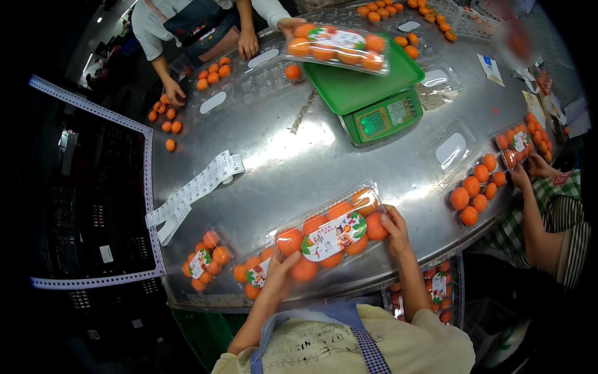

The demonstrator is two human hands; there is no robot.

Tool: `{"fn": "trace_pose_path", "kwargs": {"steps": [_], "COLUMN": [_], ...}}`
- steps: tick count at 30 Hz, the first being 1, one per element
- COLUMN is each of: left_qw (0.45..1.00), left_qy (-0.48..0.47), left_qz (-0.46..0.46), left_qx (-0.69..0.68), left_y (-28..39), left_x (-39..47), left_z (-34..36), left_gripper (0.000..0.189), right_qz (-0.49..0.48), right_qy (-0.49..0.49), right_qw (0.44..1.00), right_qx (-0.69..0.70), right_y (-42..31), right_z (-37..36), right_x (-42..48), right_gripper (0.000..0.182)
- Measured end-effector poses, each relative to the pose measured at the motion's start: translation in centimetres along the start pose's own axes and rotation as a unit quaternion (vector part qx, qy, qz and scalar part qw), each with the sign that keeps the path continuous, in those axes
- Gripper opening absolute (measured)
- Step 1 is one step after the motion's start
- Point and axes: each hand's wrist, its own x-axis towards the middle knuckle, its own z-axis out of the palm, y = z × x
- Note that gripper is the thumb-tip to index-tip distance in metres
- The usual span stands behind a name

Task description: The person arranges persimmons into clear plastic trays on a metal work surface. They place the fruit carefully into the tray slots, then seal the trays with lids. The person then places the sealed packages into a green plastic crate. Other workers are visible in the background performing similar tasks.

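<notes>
Between my two hands is a clear plastic clamshell pack of orange persimmons (332,236), closed, with a printed oval label on its lid. My left hand (280,271) grips its near left end, thumb on top. At the other end, my right hand (396,229) holds the right corner. Under and beside my left hand lies a second labelled persimmon pack (254,271), partly hidden. Farther left sits another labelled pack (205,262). A strip of printed labels (201,187) curls across the steel table (280,173) on the left.
A green digital scale (373,110) stands beyond my pack. Across the table, a co-worker's hand (290,25) holds a labelled persimmon pack (336,46) over its tray. At right, a co-worker's hands (528,170) hold another pack (515,144). An open tray of persimmons (476,189) lies nearby.
</notes>
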Motion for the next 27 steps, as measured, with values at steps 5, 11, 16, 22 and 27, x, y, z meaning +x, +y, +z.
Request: {"fn": "trace_pose_path", "kwargs": {"steps": [5,11,16,22,27], "left_qw": [0.997,0.996,0.995,0.994,0.994], "left_qy": [0.007,0.076,0.088,0.077,0.075], "left_qz": [-0.055,-0.056,-0.043,-0.047,-0.042], "left_qx": [-0.048,-0.006,0.026,0.057,0.063], "left_y": [-0.6,-4.1,-3.6,-3.8,-3.9], "left_x": [3.5,6.7,8.4,9.2,8.9], "left_z": [1.4,0.7,1.4,1.1,1.1], "left_gripper": [0.055,0.053,0.056,0.052,0.048], "right_qz": [-0.035,-0.096,-0.121,-0.123,-0.133], "right_qy": [0.045,0.117,0.128,0.143,0.136], "right_qw": [0.994,0.972,0.963,0.961,0.959], "right_qx": [-0.093,-0.181,-0.202,-0.204,-0.209], "right_y": [0.2,1.0,2.1,1.6,1.9], "right_z": [-1.8,-3.2,-3.8,-3.6,-3.8], "right_x": [1.8,1.2,1.7,1.8,1.7], "right_gripper": [0.032,0.032,0.035,0.034,0.033]}}
